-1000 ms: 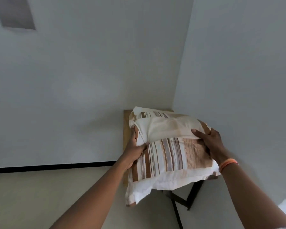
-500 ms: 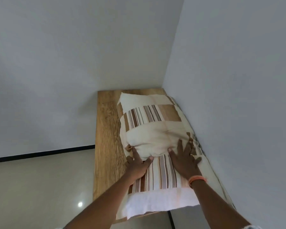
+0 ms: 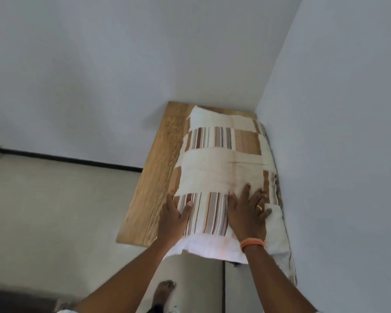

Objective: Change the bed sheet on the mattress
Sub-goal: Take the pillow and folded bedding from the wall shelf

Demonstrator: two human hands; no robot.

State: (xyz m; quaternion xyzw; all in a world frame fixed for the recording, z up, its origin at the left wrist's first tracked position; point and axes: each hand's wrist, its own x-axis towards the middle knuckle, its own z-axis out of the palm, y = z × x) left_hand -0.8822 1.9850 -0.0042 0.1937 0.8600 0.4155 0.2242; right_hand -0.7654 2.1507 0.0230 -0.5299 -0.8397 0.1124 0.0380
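Observation:
A cream pillow (image 3: 219, 168) with brown striped patches lies along a wooden table (image 3: 158, 177) in the room's corner, its near end hanging over the table's front edge. My left hand (image 3: 173, 218) rests flat on the pillow's near left side, thumb on the striped band. My right hand (image 3: 248, 211), with a ring and an orange wristband, presses flat with spread fingers on the near right part. No mattress or bed sheet shows in the head view.
White walls close in behind and to the right of the table. A pale floor (image 3: 54, 211) with a black skirting line spreads to the left. My bare foot (image 3: 163, 292) stands below the table's front edge. A black table leg (image 3: 223, 288) drops beneath it.
The pillow went from being held in the air by both hands to lying on the table. Both hands now lie flat on it, and the view has tilted down.

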